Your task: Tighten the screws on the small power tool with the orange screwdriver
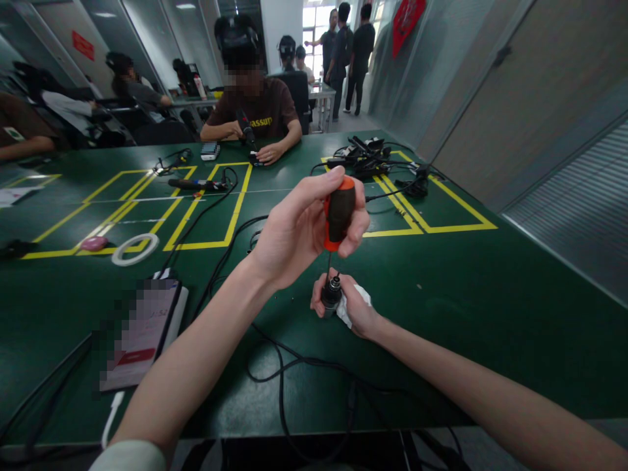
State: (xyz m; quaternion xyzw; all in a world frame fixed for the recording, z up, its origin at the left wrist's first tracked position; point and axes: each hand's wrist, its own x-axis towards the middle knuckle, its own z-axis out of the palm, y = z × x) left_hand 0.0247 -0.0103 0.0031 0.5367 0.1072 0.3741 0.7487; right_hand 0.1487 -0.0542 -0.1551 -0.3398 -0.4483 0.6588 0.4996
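My left hand (pixel 299 226) is closed around the red and black handle of a screwdriver (pixel 339 214), its thumb resting along the top. The thin shaft points down beside a black cylindrical part (pixel 331 296) with a narrow tip on its upper end. Whether the screwdriver's tip touches that part, I cannot tell. Low over the table, my right hand (pixel 360 307) grips the black cylindrical part upright. A crumpled white tissue (pixel 357 302) is tucked against the same hand.
Black cables (pixel 294 360) loop across the green table (pixel 471 314). A phone (pixel 142 330) lies at left near a roll of white tape (pixel 135 250). Farther off are a black pen-shaped tool (pixel 199 185) and a cable pile (pixel 363 157). Opposite sits a person (pixel 260 111) handling a tool.
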